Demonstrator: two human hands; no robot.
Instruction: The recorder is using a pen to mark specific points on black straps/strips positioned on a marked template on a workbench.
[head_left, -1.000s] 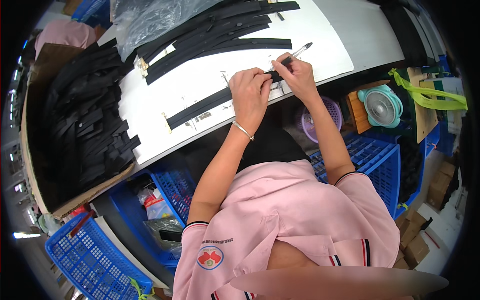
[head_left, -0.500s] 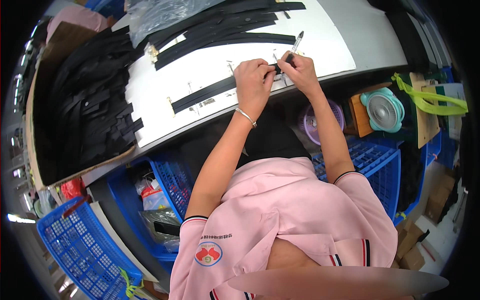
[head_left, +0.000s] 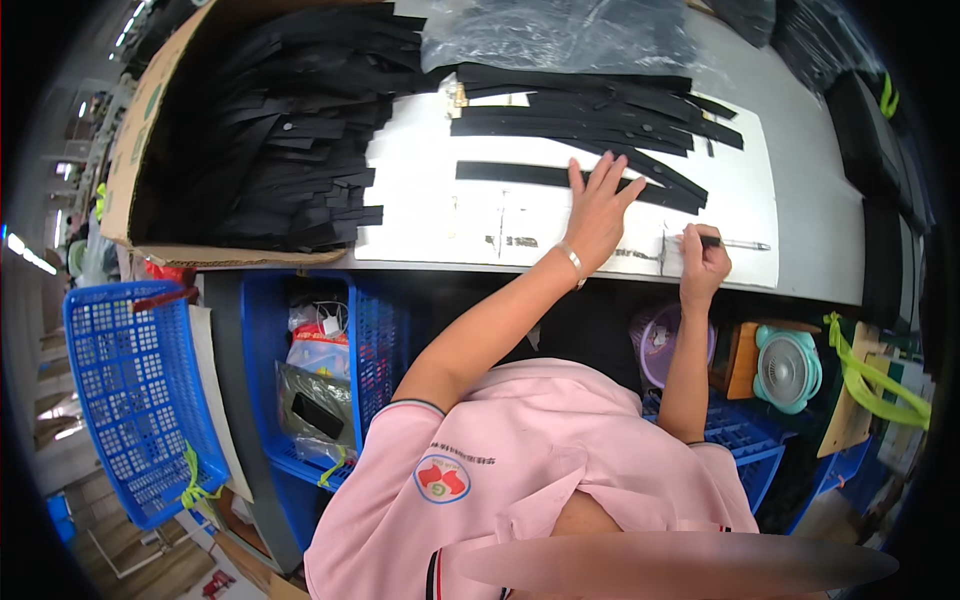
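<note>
My left hand (head_left: 598, 215) lies with its fingers spread, the fingertips resting on a black fabric strip (head_left: 510, 172) stretched across a white board (head_left: 410, 225). Right beyond it, more black strips (head_left: 580, 128) are laid out in a loose stack. Closer to the table's front edge, my right hand (head_left: 704, 265) is closed around a pen (head_left: 745, 244), whose clear barrel sticks out to the right. Dark marks and thin lines show on the board between the hands and at its near edge.
A cardboard box (head_left: 150, 130) heaped with black strips stands at the left of the table. Clear plastic sheeting (head_left: 560, 35) lies at the back. Below are a blue basket (head_left: 140, 370), a blue crate (head_left: 262, 400), a purple basket (head_left: 645, 350) and a turquoise fan (head_left: 787, 368).
The black strip has shifted from the board's near edge to beside the stack. My left hand has gone from pinching to spread. The pen in my right hand now points right. The view has shifted.
</note>
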